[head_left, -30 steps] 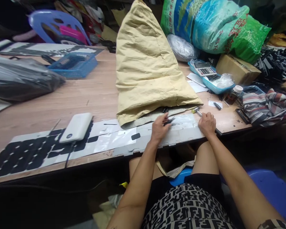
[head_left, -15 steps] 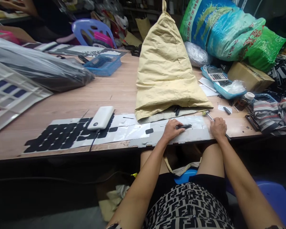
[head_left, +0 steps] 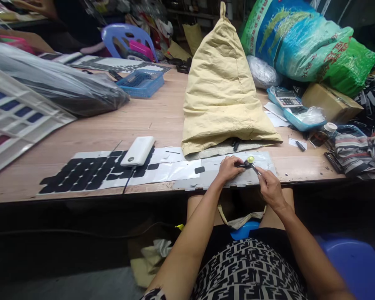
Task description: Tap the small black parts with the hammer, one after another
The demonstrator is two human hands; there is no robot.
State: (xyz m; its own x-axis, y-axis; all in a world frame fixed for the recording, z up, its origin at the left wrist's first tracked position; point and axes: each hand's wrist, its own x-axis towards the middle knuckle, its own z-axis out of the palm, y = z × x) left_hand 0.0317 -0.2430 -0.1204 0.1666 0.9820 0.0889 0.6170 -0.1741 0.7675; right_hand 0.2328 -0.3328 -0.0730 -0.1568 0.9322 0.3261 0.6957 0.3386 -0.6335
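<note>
My left hand (head_left: 229,169) rests at the table's front edge, thumb and fingers closed on a thin black piece (head_left: 242,166) whose exact kind is too small to make out. In my right hand (head_left: 271,188) is a small hammer (head_left: 250,160) with a metal shaft and a yellowish head. The hammer head is over the right end of the black piece; whether they touch I cannot tell. Beneath both lies a grey board (head_left: 214,183) with a clear sheet on it. Farther left, a white power bank (head_left: 139,151) with a cable lies on a sheet of black stickers (head_left: 81,175).
A yellow cloth bag (head_left: 221,96) stands just beyond the board, a black item at its mouth. To the right are a blue tray with a calculator (head_left: 287,99), a jar (head_left: 323,133) and striped cloth (head_left: 353,152). A blue basket (head_left: 142,83) sits back left.
My right hand has moved left with the hammer, from beside the board to over the black piece. My left hand still holds that piece. The view has shifted slightly.
</note>
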